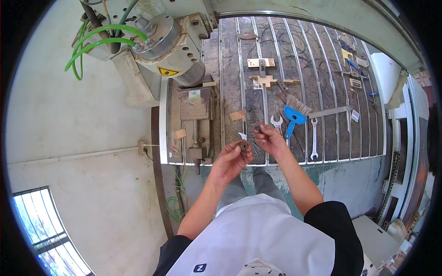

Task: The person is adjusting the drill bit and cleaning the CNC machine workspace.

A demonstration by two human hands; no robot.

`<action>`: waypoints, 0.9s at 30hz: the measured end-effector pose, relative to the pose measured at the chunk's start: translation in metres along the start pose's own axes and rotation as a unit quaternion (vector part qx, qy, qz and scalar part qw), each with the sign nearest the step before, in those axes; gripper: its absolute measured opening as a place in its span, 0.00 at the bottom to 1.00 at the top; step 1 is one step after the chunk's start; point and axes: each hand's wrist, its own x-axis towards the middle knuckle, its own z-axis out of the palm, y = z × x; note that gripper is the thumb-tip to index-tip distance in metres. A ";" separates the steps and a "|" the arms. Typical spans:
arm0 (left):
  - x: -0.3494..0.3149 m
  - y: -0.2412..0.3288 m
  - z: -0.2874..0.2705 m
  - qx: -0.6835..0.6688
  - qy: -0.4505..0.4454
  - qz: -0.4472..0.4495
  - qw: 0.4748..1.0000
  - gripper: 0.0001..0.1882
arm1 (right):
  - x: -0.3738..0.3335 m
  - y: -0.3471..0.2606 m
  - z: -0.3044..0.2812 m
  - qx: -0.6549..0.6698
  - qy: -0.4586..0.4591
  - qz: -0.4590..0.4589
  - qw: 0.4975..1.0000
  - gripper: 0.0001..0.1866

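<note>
In front of my body, over the near edge of the slotted machine table [304, 87], both of my hands are raised close together. The fingers of my left hand [229, 163] pinch a dark, round metal piece with a hole in its face [243, 146]. To its right and a little farther away, my right hand [272, 141] grips a small dark metal ring [257, 127] between thumb and fingertips. The two pieces are apart. Just right of my right hand lies an open-ended wrench [276, 122].
A machine vise [197, 108] sits at left beneath the spindle head [172, 50] with green hoses. A blue brush [294, 116], a steel ruler [329, 112] and a second wrench [314, 139] lie at right. Brass-coloured plates [263, 81] and a dark clamp bar [262, 68] are farther back.
</note>
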 end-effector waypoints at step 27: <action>0.052 -0.007 -0.084 0.773 0.147 0.285 0.548 0.21 | 0.034 0.048 0.029 -0.788 0.028 -0.289 0.543 0.07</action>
